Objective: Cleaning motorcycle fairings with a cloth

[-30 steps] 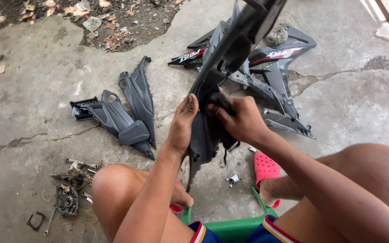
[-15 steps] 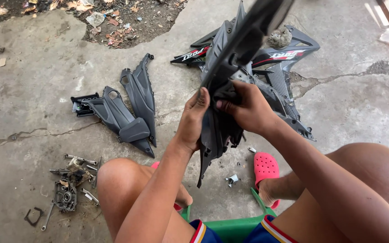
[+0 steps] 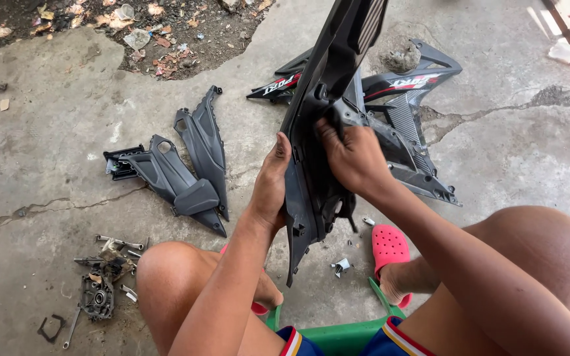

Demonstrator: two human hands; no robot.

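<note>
On the cracked concrete floor (image 3: pixel 47 165) to the far left lie 2 dark grey fairing pieces (image 3: pixel 186 168), side by side and touching, with a small black ribbed part (image 3: pixel 119 163) against their left end. Near left, beside my left knee, sits a heap of greasy metal bits and tools (image 3: pixel 103 277). Far right of centre, a stack of black panels with red and white graphics (image 3: pixel 404 112) lies flat, partly hidden behind what I hold. Dry leaves and litter (image 3: pixel 133 26) cover the bare dirt at the far edge. A pink clog (image 3: pixel 389 247) is on my right foot, a small metal clip (image 3: pixel 341 266) lies just left of it, and a green stool edge (image 3: pixel 338 333) shows between my thighs.

Upright between my knees I hold a long black plastic body panel (image 3: pixel 328 86), its lower tip low near the floor and its top leaning far and right, out of view. My left hand (image 3: pixel 270 184) is closed on its left edge, thumb on the near face. My right hand (image 3: pixel 354 158) is curled around ribs on its right side, fingers (image 3: pixel 330 132) hooked into the moulding.
</note>
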